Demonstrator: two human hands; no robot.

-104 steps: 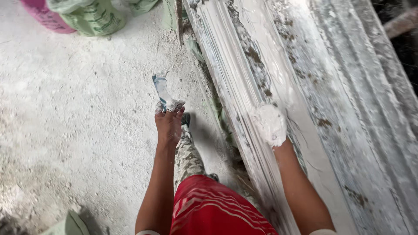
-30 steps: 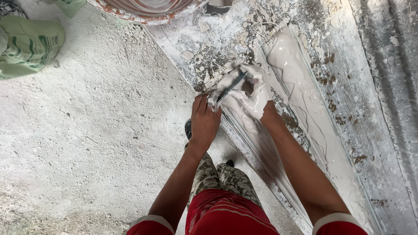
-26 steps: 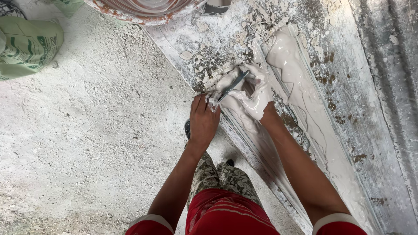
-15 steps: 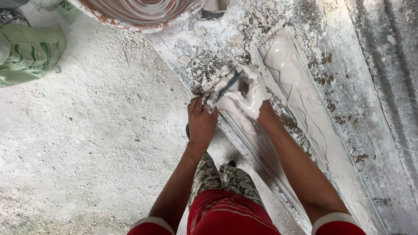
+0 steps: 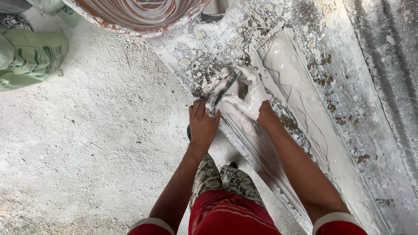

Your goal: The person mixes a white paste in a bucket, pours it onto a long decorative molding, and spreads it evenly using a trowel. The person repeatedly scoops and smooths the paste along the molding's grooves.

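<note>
My left hand (image 5: 203,124) grips the handle of a plaster-smeared putty knife (image 5: 224,92), its blade pointing up and to the right. My right hand (image 5: 244,95) is coated in wet white plaster and curls around the blade, fingers touching it. Both hands hover over the near edge of a long plaster moulding bench (image 5: 305,113). A strip of wet white plaster (image 5: 300,95) lies in the mould channel just right of my right hand.
A large red-brown mixing bowl (image 5: 139,17) streaked with plaster stands at the top. A green sack (image 5: 30,61) lies at the left on the dusty white floor (image 5: 87,143). Dried plaster flakes litter the bench top. My patterned trousers and red shirt fill the bottom.
From 3.5 s ago, the view shifted along the bench and my hands came together; the right hand now wipes the knife blade. Over the last second the hands barely moved.
</note>
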